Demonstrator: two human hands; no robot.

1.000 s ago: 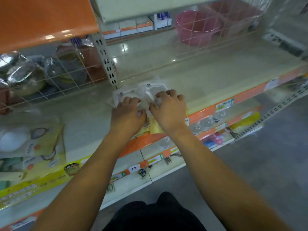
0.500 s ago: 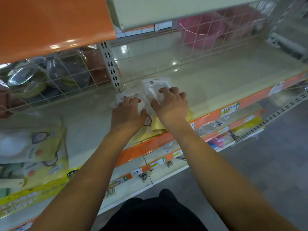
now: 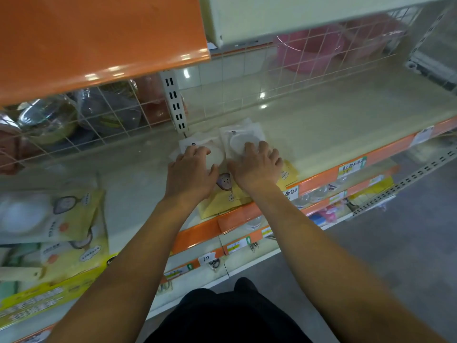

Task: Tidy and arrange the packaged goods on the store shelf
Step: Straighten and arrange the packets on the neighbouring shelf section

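Hands pressed on two flat packets near the front of a cream-coloured, smooth store shelf (image 3: 333, 125). Left hand (image 3: 190, 173) lies palm down, fingers bent at the knuckles, on the left clear-and-white plastic packet with a pale round disc inside (image 3: 197, 144); the packet's far edge projects beyond the fingertips toward 12 o'clock. Right hand (image 3: 256, 167) rests likewise, fingers spread slightly and curved, on the right clear-and-white plastic packet of the same kind (image 3: 243, 136), whose far half shows at 12 o'clock of the knuckles. The two packets lie side by side, edges touching or nearly so; whether either hand grips rather than merely presses cannot be told. Yellow printed card ends of the packets (image 3: 227, 196) emerge at 6 o'clock of the hands, overhanging the glossy orange shelf edge strip (image 3: 319, 180). At 9 o'clock, well apart, lies a stack of similar yellow-and-clear packets (image 3: 54, 219). A cream wire-grid back panel (image 3: 247, 78) stands at 12 o'clock.
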